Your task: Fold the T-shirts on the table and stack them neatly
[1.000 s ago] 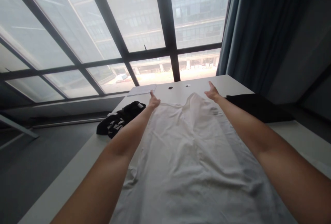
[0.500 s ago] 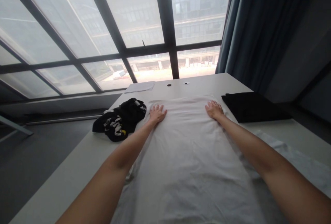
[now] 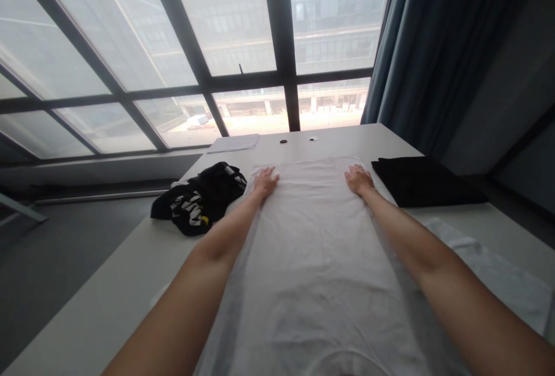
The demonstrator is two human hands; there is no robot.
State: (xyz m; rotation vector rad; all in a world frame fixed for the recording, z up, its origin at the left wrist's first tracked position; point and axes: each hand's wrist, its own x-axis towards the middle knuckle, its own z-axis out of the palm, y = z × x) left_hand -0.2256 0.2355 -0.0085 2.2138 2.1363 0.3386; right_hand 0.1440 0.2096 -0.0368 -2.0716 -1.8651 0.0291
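Observation:
A white garment (image 3: 316, 260) lies spread lengthwise on the white table (image 3: 108, 301), running from me toward the window. My left hand (image 3: 265, 181) rests flat on its far left corner, fingers stretched out. On the far right corner my right hand (image 3: 358, 179) lies flat the same way. Both arms reach along the cloth's two sides. Neither hand holds anything.
A crumpled black garment with white print (image 3: 197, 199) lies left of the cloth near the table edge. A folded black cloth (image 3: 425, 180) sits at the right. A sheet of paper (image 3: 234, 143) and two cable holes are at the far end. Window and dark curtain (image 3: 433, 52) stand behind.
A second ago both hands held the cloth's far edge lifted with a ridge in the middle. They have since laid it down and now press flat on its far corners.

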